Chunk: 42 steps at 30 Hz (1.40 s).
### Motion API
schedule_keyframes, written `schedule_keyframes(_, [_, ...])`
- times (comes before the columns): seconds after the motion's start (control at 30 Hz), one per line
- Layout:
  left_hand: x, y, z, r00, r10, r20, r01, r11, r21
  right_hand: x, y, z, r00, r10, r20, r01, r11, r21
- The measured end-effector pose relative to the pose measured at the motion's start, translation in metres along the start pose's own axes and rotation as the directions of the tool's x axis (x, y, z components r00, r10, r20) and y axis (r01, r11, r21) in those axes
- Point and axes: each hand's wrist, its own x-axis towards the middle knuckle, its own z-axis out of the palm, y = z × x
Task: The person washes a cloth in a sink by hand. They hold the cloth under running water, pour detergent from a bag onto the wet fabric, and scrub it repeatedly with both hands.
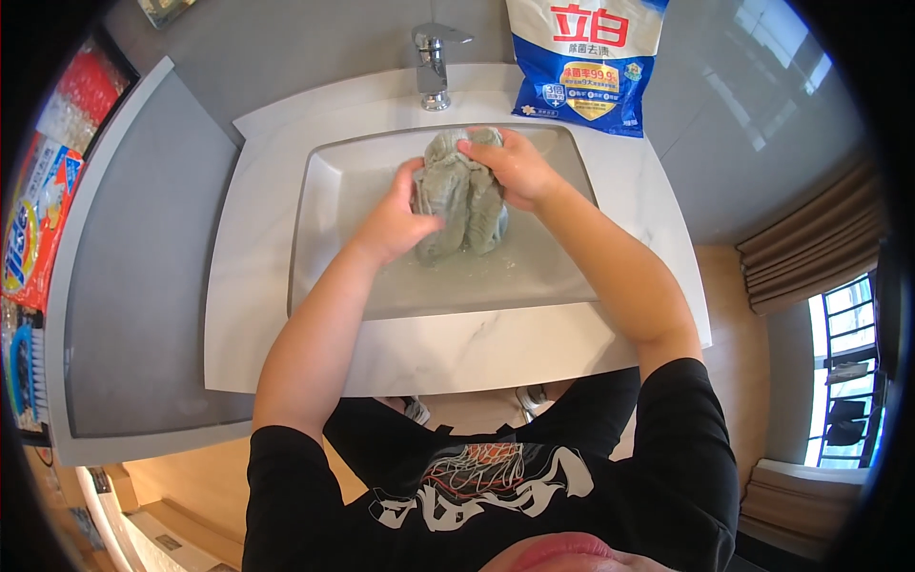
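A wet grey-green cloth item (pixel 457 200), bunched in long folds, hangs over the sink basin (pixel 336 214), its lower end at the cloudy water. My right hand (pixel 520 168) grips its upper right part, with the thumb on the front and the fingers hidden behind. My left hand (pixel 400 222) is at the cloth's left side, fingers against its edge and thumb spread across the front; whether it grips the cloth is unclear. A chrome single-lever faucet (pixel 432 71) stands behind the basin, its lever pointing right.
A blue and white laundry detergent bag (pixel 586 71) stands on the counter's back right corner. The marble-patterned counter (pixel 457 350) surrounds the basin. To the left, beyond a grey panel (pixel 150 264), are an orange Tide bag (pixel 43 222) and a blue scrub brush (pixel 28 372).
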Motion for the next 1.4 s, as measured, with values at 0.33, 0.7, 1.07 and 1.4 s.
schedule_keyframes(0.33, [0.005,0.012,0.000,0.998,-0.066,-0.012,0.044,0.777,-0.628,0.013,0.010,-0.014,0.909,-0.389,-0.147,0.257,0.803,-0.537])
schedule_keyframes(0.7, [0.011,-0.005,0.010,0.917,-0.376,-0.135,0.213,0.745,-0.632,0.002,0.025,0.043,0.886,-0.462,-0.041,0.159,0.385,-0.909])
schedule_keyframes(1.07, [-0.011,0.032,-0.009,0.980,-0.191,0.051,0.186,0.800,-0.571,0.009,0.043,-0.014,0.987,-0.056,0.149,0.125,0.856,-0.501])
schedule_keyframes(1.4, [0.009,-0.018,-0.005,0.815,-0.485,-0.317,0.185,0.737,-0.651,-0.017,0.041,0.059,0.489,-0.500,0.715,0.749,-0.179,-0.638])
